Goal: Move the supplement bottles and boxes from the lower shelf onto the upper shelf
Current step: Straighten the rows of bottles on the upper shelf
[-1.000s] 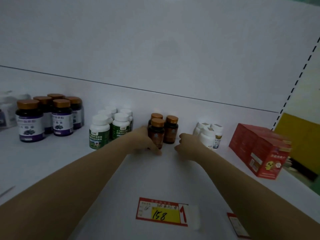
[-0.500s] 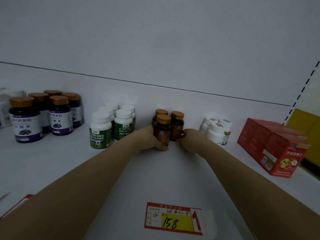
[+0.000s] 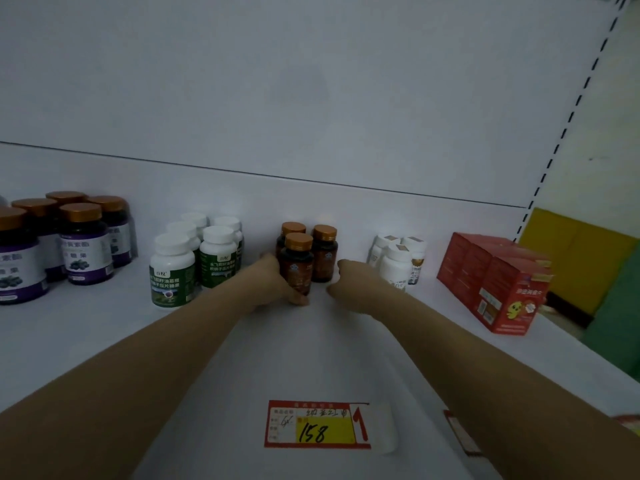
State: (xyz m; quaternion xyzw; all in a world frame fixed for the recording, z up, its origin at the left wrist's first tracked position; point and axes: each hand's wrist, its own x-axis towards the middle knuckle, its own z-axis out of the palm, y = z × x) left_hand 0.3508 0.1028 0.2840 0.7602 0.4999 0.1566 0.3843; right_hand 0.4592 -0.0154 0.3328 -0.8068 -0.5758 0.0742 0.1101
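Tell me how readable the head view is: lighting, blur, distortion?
Head view: dim, bluish cast; wide-angle bends the shelf edges; price tag reads 158 clearly; brown bottles sharp enough, labels unreadable; left hand in shade.

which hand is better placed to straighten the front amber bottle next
Left. The left hand already rests against the front amber bottle, fingers at its base. The right hand sits beside the group, clear of that bottle.

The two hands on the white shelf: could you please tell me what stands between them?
In the head view, three small amber bottles with copper caps stand between the left hand and the right hand.
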